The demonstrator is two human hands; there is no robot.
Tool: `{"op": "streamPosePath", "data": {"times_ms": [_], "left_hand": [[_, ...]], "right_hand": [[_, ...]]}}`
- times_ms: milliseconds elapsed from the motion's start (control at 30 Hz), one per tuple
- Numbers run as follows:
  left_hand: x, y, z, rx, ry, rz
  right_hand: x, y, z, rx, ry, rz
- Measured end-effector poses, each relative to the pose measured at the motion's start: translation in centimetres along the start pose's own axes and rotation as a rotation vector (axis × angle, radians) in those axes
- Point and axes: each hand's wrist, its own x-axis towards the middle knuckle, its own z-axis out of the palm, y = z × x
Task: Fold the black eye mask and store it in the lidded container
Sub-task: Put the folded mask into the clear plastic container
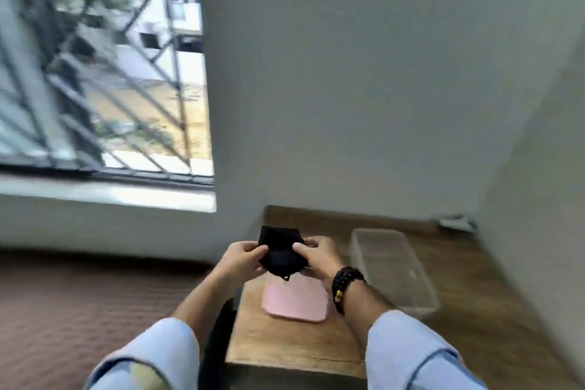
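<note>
The black eye mask (280, 250) is bunched up in the air above the wooden table, held between both hands. My left hand (242, 258) grips its left side and my right hand (316, 255) grips its right side, thumbs on top. A small strap end hangs below the mask. A clear plastic container (392, 266) stands open on the table to the right of my right hand. Its pink lid (296, 299) lies flat on the table below my hands.
The wooden table (285, 345) fills a corner, with grey walls behind it and to the right. A barred window (101, 73) and its sill are to the left. A brown quilted surface (79, 310) lies left of the table. A small grey object (456, 222) sits in the far corner.
</note>
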Motion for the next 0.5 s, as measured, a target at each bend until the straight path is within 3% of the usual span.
{"op": "streamPosePath", "data": {"times_ms": [100, 233, 333, 500], "left_hand": [[0.7, 1.5, 9.7, 0.111, -0.101, 0.018], [1.4, 1.2, 20.9, 0.192, -0.119, -0.012], [2.3, 0.0, 26.2, 0.206, -0.041, -0.059], [4.5, -3.0, 30.1, 0.408, 0.174, -0.016]], "right_hand": [[-0.2, 0.6, -9.3, -0.012, 0.169, 0.023], [0.4, 3.3, -19.7, 0.0, 0.306, 0.096], [1.7, 5.0, -24.8, -0.013, 0.308, 0.163], [5.1, 6.9, -28.0, -0.258, 0.217, 0.141]]}}
